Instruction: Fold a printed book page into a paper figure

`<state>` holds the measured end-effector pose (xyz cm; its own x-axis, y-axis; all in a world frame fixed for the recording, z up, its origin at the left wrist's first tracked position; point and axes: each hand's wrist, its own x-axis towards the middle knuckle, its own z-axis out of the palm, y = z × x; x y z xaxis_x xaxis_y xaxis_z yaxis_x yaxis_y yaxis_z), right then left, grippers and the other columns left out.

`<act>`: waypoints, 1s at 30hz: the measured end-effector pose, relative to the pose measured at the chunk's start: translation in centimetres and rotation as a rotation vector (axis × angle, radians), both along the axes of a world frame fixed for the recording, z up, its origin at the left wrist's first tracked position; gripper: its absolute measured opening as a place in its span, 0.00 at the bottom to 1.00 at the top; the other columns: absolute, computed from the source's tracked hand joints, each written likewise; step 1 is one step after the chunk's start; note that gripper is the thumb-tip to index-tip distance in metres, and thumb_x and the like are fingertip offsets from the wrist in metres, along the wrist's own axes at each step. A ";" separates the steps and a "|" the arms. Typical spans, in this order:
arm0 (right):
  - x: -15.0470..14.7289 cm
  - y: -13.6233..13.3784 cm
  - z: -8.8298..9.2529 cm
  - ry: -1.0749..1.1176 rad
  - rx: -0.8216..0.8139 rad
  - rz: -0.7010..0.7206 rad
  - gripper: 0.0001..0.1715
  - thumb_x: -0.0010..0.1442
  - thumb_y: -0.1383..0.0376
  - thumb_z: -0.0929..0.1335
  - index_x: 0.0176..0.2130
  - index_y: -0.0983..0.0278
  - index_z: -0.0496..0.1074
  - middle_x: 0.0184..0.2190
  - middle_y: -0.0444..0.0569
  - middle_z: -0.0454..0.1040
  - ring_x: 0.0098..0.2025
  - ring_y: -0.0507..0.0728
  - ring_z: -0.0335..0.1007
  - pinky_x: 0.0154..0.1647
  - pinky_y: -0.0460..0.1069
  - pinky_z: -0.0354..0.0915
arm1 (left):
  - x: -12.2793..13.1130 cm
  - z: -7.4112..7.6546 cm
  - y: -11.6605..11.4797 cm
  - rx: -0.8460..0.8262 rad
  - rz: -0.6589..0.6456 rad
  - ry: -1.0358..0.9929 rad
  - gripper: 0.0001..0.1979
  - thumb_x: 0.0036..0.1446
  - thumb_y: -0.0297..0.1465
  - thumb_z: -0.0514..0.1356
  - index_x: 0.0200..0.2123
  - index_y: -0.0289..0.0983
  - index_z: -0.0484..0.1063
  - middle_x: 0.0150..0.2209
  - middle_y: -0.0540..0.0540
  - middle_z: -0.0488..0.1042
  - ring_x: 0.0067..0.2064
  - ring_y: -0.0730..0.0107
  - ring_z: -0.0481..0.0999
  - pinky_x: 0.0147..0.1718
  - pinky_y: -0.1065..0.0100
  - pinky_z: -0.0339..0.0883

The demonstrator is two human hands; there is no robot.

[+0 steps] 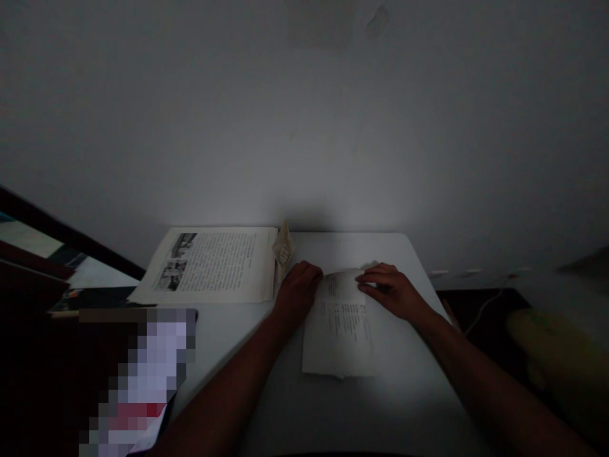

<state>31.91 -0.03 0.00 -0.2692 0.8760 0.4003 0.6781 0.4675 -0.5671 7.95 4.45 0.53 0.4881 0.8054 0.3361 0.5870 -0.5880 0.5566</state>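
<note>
A printed sheet of paper [339, 343] lies on the white table, its lower edge slightly ragged. My left hand [299, 289] is closed at the sheet's upper left edge, fingertips on the paper. At the upper right edge, my right hand [387, 289] pinches the paper between thumb and fingers. The top part of the sheet looks bent or folded between the two hands. Just beyond my left hand stands a small folded paper piece [284, 247] with print on it.
A stack of printed pages [214, 266] with pictures lies at the table's back left. Left of my forearm is a blurred-out phone-like screen [152, 368]. The white table [380, 247] meets a grey wall [333, 127]. A cable [485, 310] runs at the right.
</note>
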 end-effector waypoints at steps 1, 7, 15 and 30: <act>0.0 0.1 0.1 -0.001 -0.005 0.018 0.09 0.57 0.62 0.68 0.39 0.56 0.75 0.33 0.46 0.77 0.37 0.56 0.70 0.44 0.55 0.62 | 0.0 -0.1 0.0 0.008 -0.006 0.008 0.08 0.60 0.26 0.50 0.33 0.35 0.68 0.34 0.46 0.68 0.39 0.68 0.67 0.41 0.67 0.62; 0.3 0.5 -0.3 -0.106 0.061 0.095 0.07 0.58 0.62 0.67 0.37 0.59 0.75 0.32 0.47 0.77 0.35 0.56 0.70 0.44 0.56 0.61 | 0.2 -0.6 0.2 0.051 -0.006 0.088 0.08 0.61 0.26 0.50 0.33 0.35 0.68 0.34 0.46 0.68 0.38 0.67 0.66 0.40 0.65 0.62; 0.7 0.0 -0.2 -0.167 0.060 0.119 0.09 0.58 0.62 0.67 0.41 0.59 0.73 0.36 0.48 0.76 0.40 0.57 0.70 0.46 0.57 0.61 | 0.2 -1.0 0.2 0.056 0.010 0.103 0.08 0.61 0.27 0.50 0.33 0.37 0.68 0.34 0.47 0.68 0.39 0.68 0.66 0.41 0.66 0.63; 0.6 -1.8 1.4 -0.176 -0.133 0.109 0.26 0.51 0.55 0.71 0.49 0.59 0.69 0.46 0.52 0.72 0.52 0.62 0.63 0.54 0.59 0.56 | 0.3 -1.1 0.2 0.067 0.015 0.100 0.07 0.60 0.25 0.51 0.33 0.36 0.68 0.34 0.47 0.67 0.39 0.68 0.66 0.41 0.67 0.63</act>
